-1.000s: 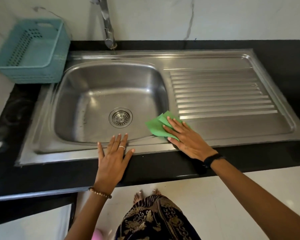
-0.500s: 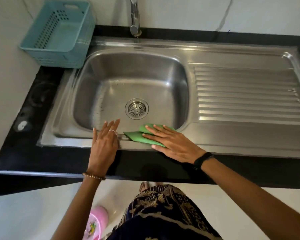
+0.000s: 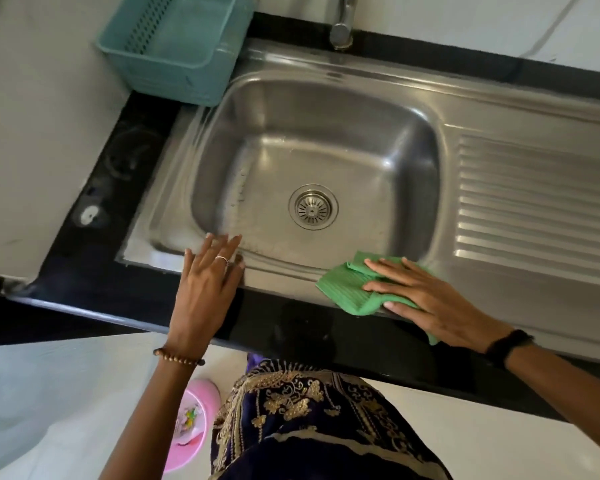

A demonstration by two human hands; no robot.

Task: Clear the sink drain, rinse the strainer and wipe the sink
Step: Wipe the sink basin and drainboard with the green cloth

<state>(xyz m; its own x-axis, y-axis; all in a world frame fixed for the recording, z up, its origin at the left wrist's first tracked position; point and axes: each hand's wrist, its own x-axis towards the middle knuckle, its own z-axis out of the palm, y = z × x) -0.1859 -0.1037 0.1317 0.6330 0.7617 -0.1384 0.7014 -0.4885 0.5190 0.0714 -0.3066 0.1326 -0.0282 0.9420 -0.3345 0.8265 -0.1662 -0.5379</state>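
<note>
The black bench (image 3: 84,209) runs across the view from lower left to upper right, and the steel sink (image 3: 326,109) is set into it. The sink's square bowl sits toward the left, and its ribbed draining board (image 3: 534,195) stretches off to the right. A teal perforated basket (image 3: 174,43) stands at the bowl's far left corner, against the wall, and the base of the tap (image 3: 340,29) rises behind the bowl's back rim.

The person stands at the near edge, dark gold-patterned clothing (image 3: 312,420) showing below the bench. A pink container (image 3: 191,424) sits on the floor beside it, to the left.

The right hand (image 3: 426,303) lies flat on a folded green cloth (image 3: 350,289), which is spread over the sink's front rim at the bowl's near right corner, one edge reaching onto the black bench. That hand's fingers (image 3: 388,268) are straight and slightly spread, pressing down on the cloth rather than closed around it; a dark band circles the wrist.

The left hand (image 3: 205,289) rests on the front rim at the bowl's near left corner, palm down, empty, its fingers (image 3: 222,244) extended and close together, tips reaching over the bowl's edge. It wears a ring, with a bead bracelet at the wrist.

The round strainer (image 3: 313,206) sits in the drain at the middle of the bowl floor, well apart from both hands.
</note>
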